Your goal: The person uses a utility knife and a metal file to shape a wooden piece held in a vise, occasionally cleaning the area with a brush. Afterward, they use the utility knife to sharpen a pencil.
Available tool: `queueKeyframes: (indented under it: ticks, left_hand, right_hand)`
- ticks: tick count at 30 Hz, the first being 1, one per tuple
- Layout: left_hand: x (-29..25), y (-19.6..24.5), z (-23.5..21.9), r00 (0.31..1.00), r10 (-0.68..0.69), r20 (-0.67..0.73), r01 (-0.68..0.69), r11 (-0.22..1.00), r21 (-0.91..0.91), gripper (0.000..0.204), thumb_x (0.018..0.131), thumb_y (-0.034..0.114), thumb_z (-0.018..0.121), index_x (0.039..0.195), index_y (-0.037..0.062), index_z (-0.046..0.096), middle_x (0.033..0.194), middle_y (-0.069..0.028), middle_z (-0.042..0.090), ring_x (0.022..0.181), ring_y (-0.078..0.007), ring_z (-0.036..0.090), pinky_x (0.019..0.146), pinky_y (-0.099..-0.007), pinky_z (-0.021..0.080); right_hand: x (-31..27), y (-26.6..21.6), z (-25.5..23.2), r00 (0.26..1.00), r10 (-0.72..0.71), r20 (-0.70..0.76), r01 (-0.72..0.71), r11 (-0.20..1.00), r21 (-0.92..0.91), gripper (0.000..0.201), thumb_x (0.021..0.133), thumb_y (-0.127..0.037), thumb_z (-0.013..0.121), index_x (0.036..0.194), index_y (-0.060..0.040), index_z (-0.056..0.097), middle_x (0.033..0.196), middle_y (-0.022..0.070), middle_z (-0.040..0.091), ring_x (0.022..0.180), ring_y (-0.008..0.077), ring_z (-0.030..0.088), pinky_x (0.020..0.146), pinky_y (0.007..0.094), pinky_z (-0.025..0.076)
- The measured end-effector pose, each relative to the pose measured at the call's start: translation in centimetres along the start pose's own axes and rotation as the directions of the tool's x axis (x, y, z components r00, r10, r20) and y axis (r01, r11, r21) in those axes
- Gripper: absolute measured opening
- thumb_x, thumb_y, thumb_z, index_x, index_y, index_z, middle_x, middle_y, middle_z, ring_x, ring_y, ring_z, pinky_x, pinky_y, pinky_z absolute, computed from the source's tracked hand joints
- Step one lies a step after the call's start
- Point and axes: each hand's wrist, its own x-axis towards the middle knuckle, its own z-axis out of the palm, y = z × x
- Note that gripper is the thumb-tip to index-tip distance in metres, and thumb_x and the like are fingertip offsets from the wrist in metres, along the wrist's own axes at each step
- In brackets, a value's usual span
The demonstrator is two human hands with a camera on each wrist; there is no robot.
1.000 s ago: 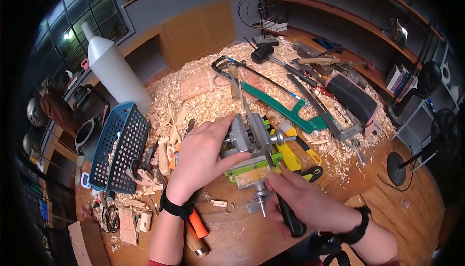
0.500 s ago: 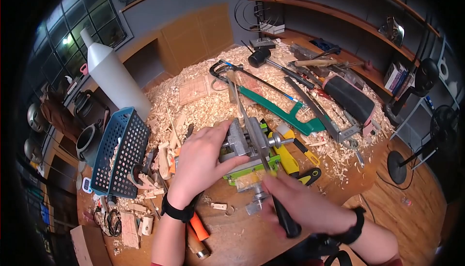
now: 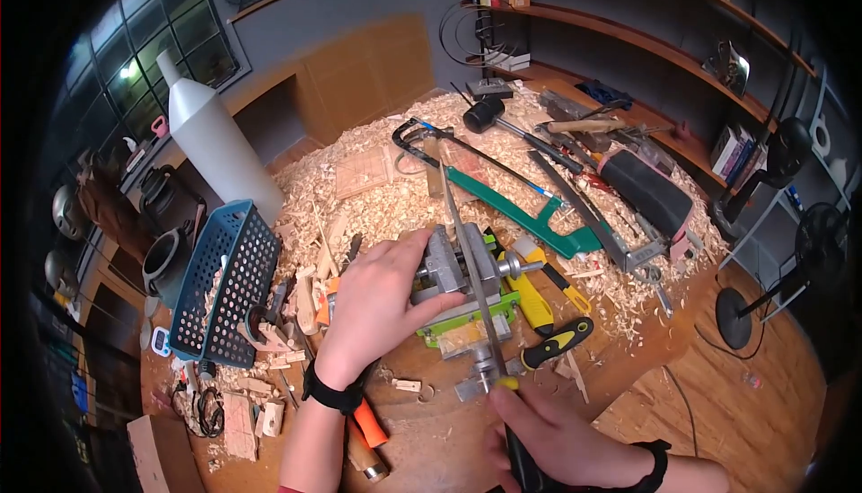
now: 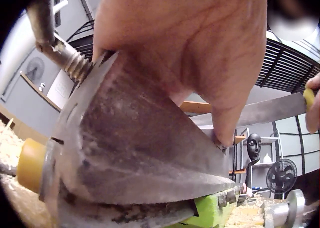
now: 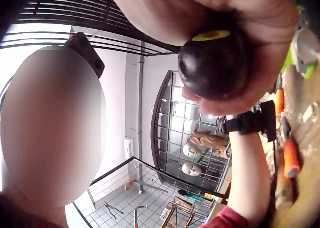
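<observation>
My left hand grips the near-left jaw of a grey metal bench vise with a green base, thumb along its front edge. The left wrist view shows the palm over the vise's broad side and the thumb bent down at its edge. In my right hand is the black-and-yellow handle of a long metal file. Its tapering blade lies lengthwise over the vise jaws and points away from me. Whatever the jaws clamp is hidden beneath the blade and my hand.
Wood shavings cover the far table. A green-framed hacksaw and a black mallet lie beyond the vise. Right of it are a yellow-handled tool and a black-and-yellow handle. A blue basket stands left; an orange-handled tool lies near me.
My right hand has drawn the file back towards me, so its handle now sits nearer the table's front edge. My left hand stays on the vise.
</observation>
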Motion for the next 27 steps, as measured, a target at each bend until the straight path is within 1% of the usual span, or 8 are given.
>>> queueKeyframes:
  ticks: [2, 5, 7, 13, 17, 19, 24, 27]
  left_hand:
    - [0.0, -0.1, 0.2, 1.000, -0.007, 0.000, 0.007, 1.000, -0.020, 0.075, 0.080, 0.045, 0.080, 0.133, -0.0041, 0.059, 0.106, -0.0212, 0.071, 0.099, -0.0357, 0.067, 0.088, -0.0415, 0.053]
    - [-0.1, -0.5, 0.6, 0.999, 0.026, -0.025, -0.027, 0.999, -0.020, 0.075, 0.080, 0.046, 0.080, 0.135, -0.0017, 0.058, 0.106, -0.0238, 0.068, 0.098, -0.0393, 0.068, 0.085, -0.0440, 0.054]
    - [0.1, 0.0, 0.2, 0.999, 0.012, -0.033, -0.012, 1.000, -0.011, 0.075, 0.080, 0.044, 0.081, 0.132, -0.0053, 0.060, 0.104, -0.0212, 0.071, 0.097, -0.0353, 0.067, 0.086, -0.0419, 0.053]
    - [-0.1, 0.1, 0.3, 1.000, 0.004, -0.026, -0.004, 1.000, 0.019, 0.075, 0.080, 0.045, 0.081, 0.131, -0.0062, 0.059, 0.102, -0.0222, 0.071, 0.095, -0.0356, 0.068, 0.085, -0.0423, 0.054]
    - [0.0, 0.2, 0.3, 0.998, 0.033, -0.059, -0.031, 0.999, 0.038, 0.077, 0.080, 0.046, 0.081, 0.131, -0.0062, 0.059, 0.103, -0.0223, 0.071, 0.096, -0.0360, 0.068, 0.085, -0.0426, 0.054]
    - [-0.4, -0.1, 0.9, 0.997, 0.010, -0.076, -0.007, 0.999, 0.033, 0.072, 0.080, 0.042, 0.080, 0.134, -0.0005, 0.058, 0.103, -0.0214, 0.068, 0.096, -0.0380, 0.066, 0.085, -0.0438, 0.054]
    - [-0.8, 1.1, 1.8, 0.981, -0.055, -0.185, 0.073, 0.993, 0.095, 0.074, 0.081, 0.047, 0.080, 0.127, -0.0070, 0.059, 0.103, -0.0227, 0.069, 0.097, -0.0371, 0.066, 0.086, -0.0440, 0.054]
    - [-0.8, 1.9, 2.2, 0.973, -0.149, -0.176, 0.173, 0.976, 0.129, 0.075, 0.082, 0.047, 0.079, 0.127, -0.0089, 0.058, 0.104, -0.0235, 0.070, 0.099, -0.0369, 0.067, 0.087, -0.0436, 0.054]
  right_hand:
    - [0.8, 0.1, -0.3, 1.000, 0.008, -0.009, -0.008, 1.000, 0.021, 0.035, 0.111, -0.038, 0.040, 0.118, -0.0043, 0.039, 0.070, 0.0076, 0.056, 0.047, 0.0203, 0.060, 0.044, 0.0340, 0.047]
    - [3.0, -2.1, -0.5, 0.995, -0.102, -0.017, 0.103, 0.994, 0.039, 0.036, 0.111, -0.040, 0.040, 0.117, -0.0043, 0.040, 0.070, 0.0074, 0.056, 0.047, 0.0210, 0.060, 0.045, 0.0348, 0.048]
    - [3.4, -3.0, -0.2, 0.996, -0.077, -0.032, 0.079, 0.995, 0.061, 0.036, 0.110, -0.046, 0.040, 0.108, -0.0105, 0.040, 0.070, 0.0047, 0.054, 0.050, 0.0192, 0.059, 0.048, 0.0328, 0.049]
    - [0.3, 0.5, 1.1, 0.999, 0.039, -0.001, -0.039, 0.995, 0.096, 0.032, 0.111, -0.045, 0.039, 0.112, -0.0132, 0.038, 0.072, 0.0046, 0.055, 0.051, 0.0184, 0.060, 0.047, 0.0287, 0.047]
    - [3.0, -1.4, 0.5, 0.997, -0.073, -0.021, 0.075, 0.992, 0.100, 0.032, 0.111, -0.043, 0.040, 0.113, -0.0112, 0.039, 0.073, 0.0072, 0.055, 0.054, 0.0210, 0.061, 0.050, 0.0328, 0.050]
    - [3.6, -1.9, -0.1, 0.995, -0.101, -0.025, 0.102, 0.992, 0.076, 0.032, 0.111, -0.043, 0.041, 0.113, -0.0112, 0.041, 0.072, 0.0069, 0.055, 0.052, 0.0208, 0.059, 0.050, 0.0342, 0.051]
    - [4.2, -2.6, -1.2, 0.996, -0.084, -0.037, 0.085, 0.996, 0.033, 0.031, 0.111, -0.042, 0.042, 0.112, -0.0116, 0.043, 0.071, 0.0070, 0.054, 0.049, 0.0194, 0.055, 0.048, 0.0344, 0.050]
    - [4.7, -2.7, -1.6, 0.995, -0.086, -0.046, 0.086, 0.996, -0.001, 0.030, 0.111, -0.041, 0.041, 0.112, -0.0120, 0.044, 0.071, 0.0064, 0.053, 0.048, 0.0185, 0.054, 0.047, 0.0339, 0.049]
